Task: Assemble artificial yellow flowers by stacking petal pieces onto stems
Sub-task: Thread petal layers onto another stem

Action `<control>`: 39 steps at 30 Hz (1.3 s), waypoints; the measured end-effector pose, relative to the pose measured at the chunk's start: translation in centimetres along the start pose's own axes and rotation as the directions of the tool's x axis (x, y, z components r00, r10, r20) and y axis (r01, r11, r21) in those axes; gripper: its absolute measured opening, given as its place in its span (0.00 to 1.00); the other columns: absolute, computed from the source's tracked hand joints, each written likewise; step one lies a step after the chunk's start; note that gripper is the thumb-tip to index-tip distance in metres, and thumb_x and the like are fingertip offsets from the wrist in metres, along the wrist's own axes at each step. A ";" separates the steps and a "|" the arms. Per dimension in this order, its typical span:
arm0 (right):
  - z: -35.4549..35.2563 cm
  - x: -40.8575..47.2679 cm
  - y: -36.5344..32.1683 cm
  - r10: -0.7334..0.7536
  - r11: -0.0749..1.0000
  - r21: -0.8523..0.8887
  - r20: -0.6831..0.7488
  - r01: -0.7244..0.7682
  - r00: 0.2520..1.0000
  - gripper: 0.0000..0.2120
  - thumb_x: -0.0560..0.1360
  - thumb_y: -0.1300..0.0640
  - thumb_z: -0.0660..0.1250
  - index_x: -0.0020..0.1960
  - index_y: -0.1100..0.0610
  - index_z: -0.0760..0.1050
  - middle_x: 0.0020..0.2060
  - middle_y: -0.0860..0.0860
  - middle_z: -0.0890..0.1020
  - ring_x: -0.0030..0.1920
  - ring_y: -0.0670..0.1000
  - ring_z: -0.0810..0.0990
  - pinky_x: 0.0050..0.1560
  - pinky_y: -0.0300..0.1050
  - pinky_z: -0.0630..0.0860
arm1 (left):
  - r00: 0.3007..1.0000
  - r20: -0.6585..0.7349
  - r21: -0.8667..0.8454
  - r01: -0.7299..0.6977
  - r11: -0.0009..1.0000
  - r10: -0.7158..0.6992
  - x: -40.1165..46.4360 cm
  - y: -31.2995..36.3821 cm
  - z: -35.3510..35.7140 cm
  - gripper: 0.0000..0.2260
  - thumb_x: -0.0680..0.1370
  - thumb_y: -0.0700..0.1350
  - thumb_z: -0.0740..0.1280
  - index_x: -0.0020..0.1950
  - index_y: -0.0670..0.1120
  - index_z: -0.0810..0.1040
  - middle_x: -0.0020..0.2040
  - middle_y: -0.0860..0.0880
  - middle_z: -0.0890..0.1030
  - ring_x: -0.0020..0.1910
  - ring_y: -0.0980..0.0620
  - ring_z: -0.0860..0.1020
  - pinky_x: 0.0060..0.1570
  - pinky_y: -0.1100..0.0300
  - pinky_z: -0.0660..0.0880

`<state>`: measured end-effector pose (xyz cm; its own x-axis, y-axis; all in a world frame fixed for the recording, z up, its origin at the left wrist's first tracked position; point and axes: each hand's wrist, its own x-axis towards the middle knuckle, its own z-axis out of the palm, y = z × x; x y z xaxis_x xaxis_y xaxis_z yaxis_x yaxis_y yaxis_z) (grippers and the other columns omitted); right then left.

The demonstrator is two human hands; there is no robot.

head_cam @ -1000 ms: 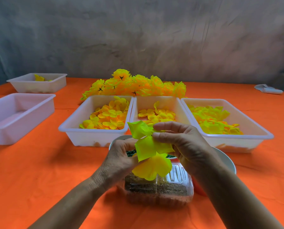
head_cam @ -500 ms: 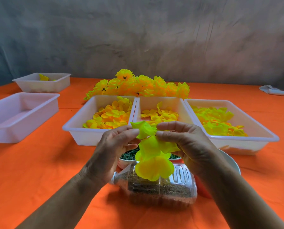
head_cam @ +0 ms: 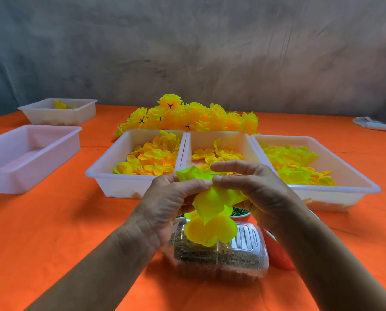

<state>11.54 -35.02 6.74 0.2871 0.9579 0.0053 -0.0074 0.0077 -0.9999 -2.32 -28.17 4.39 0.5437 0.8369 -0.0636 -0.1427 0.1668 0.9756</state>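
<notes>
On the orange surface [head_cam: 52, 221], two near-empty trays [head_cam: 28, 153] are seen at far left, then three trays of petals [head_cam: 151, 157] with finished flowers [head_cam: 187, 117] heaped behind. At centre, the left hand [head_cam: 169, 205] is curled round the stacked petal pieces [head_cam: 210, 209], and these are pinched from above by the right hand [head_cam: 255, 189], over a clear box [head_cam: 219, 254]. The stem is hidden, so the holes should be lined up by feel and each layer pressed down evenly, probably. Compared with half a second ago, the hands are drawn closer together and the top petal is folded lower.
</notes>
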 end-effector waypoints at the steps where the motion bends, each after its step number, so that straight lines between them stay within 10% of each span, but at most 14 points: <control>1: 0.1 0.0 -0.1 0.004 1.000 -0.011 0.002 -0.004 1.000 0.12 0.57 0.58 0.74 0.41 0.53 0.83 0.37 0.54 0.85 0.37 0.53 0.82 0.44 0.50 0.78 | 1.000 0.000 0.007 0.011 1.000 -0.011 0.0 0.0 -0.1 0.27 0.52 0.48 0.75 0.49 0.40 0.81 0.46 0.39 0.83 0.45 0.42 0.79 0.59 0.41 0.72; 18: 0.2 1.0 -0.7 0.155 0.988 -0.018 0.081 -0.154 0.985 0.11 0.70 0.68 0.67 0.46 0.55 0.82 0.42 0.56 0.83 0.40 0.54 0.80 0.41 0.47 0.77 | 0.994 0.032 0.009 0.108 0.994 -0.109 0.9 0.1 -0.3 0.19 0.52 0.49 0.75 0.39 0.44 0.81 0.37 0.44 0.80 0.35 0.48 0.76 0.31 0.60 0.75; 28: 0.0 1.2 0.0 0.172 0.985 -0.022 0.060 -0.171 0.983 0.12 0.70 0.68 0.68 0.50 0.56 0.80 0.41 0.57 0.82 0.40 0.55 0.80 0.46 0.50 0.75 | 0.986 0.016 0.053 0.165 0.985 -0.166 1.1 -0.3 -0.6 0.04 0.70 0.40 0.71 0.43 0.44 0.79 0.32 0.48 0.79 0.27 0.54 0.74 0.29 0.64 0.73; 39: -0.8 1.2 -0.2 0.147 0.987 -0.089 0.125 -0.136 0.981 0.18 0.64 0.67 0.71 0.53 0.58 0.79 0.49 0.62 0.82 0.46 0.59 0.81 0.56 0.59 0.75 | 0.993 -0.087 0.175 0.091 0.980 -0.076 0.8 -0.1 -1.0 0.07 0.62 0.44 0.75 0.37 0.42 0.83 0.32 0.48 0.81 0.29 0.56 0.76 0.21 0.69 0.68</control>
<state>12.69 -34.16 6.94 0.1610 0.9769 -0.1405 0.0387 -0.1485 -0.9882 -2.67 -26.96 4.02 0.4788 0.8639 -0.1560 0.0538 0.1485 0.9874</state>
